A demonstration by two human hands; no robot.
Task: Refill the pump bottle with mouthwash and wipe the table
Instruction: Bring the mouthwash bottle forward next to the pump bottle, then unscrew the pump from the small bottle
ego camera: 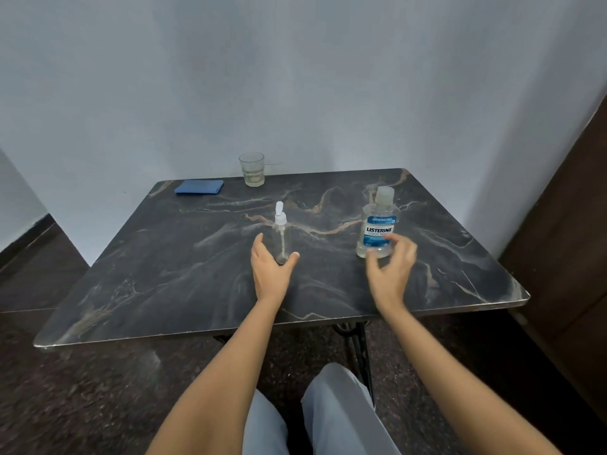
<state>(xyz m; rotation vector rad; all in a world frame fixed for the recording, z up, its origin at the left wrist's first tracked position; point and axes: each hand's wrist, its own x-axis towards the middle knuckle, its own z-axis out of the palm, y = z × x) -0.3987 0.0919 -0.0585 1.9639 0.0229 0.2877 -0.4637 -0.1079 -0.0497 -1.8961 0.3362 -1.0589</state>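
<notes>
Table (164,274): dark marble-pattern top with pale and tan veins, seen from its near edge; the far edge is against a plain wall. Mouthwash bottle (379,224): upright in the right half of the table, nearer the right edge than the centre, clear cap on, blue label reading LISTERINE COOL MINT, contents pale. Right hand (392,270): at the bottle's lower front, fingers bent and spread, overlapping the label's lower corner. It is motion-blurred, so I cannot tell if it grasps the bottle or only reaches it. Left hand (271,270): released, fingers fairly straight, thumb spread wide, straddling the base of the pump bottle (281,238). The fingers sit clear of it on the left-edge side and the thumb is just beside it on the other; no grasp is seen. The pump bottle is upright near the table's centre, slim and clear, with its white pump head fitted; the dip tube is visible and it looks nearly empty. Blue cloth (199,186): folded flat at the far left corner. Glass (252,169): a clear tumbler, upright at the middle of the far edge, just right of the cloth, well apart from both bottles.
</notes>
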